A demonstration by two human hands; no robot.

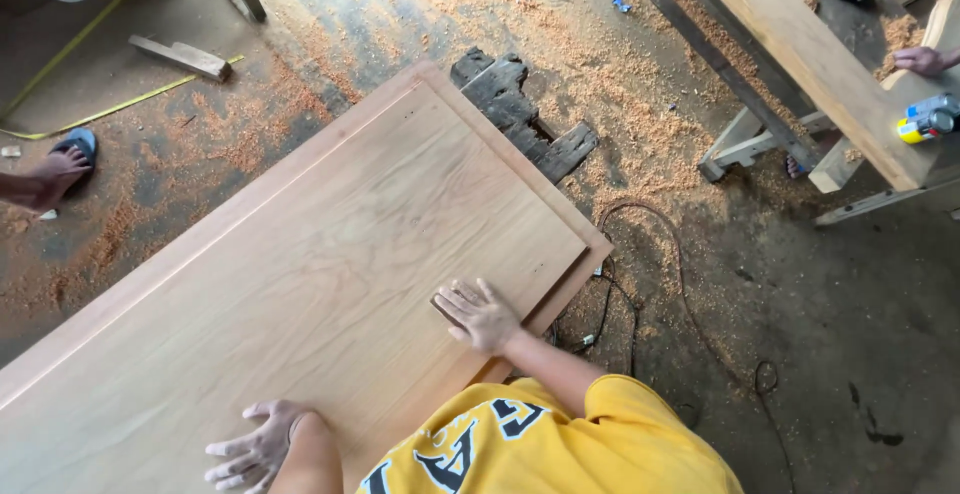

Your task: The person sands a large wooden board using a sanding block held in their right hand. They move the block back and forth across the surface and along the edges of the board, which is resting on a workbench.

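Observation:
A large pale wooden panel with a raised frame edge lies flat across the view. My right hand rests on it near its right edge, fingers pressed down over a small dark sanding piece that mostly hides under them. Spread flat with nothing in it, my left hand lies on the panel's near part. My yellow shirt fills the bottom of the view.
Sawdust covers the floor. Dark wood scraps lie beyond the panel's corner, and a black cable coils to its right. A timber bench with a yellow-blue can and another person's hand stands upper right. A sandalled foot and yellow tape are at left.

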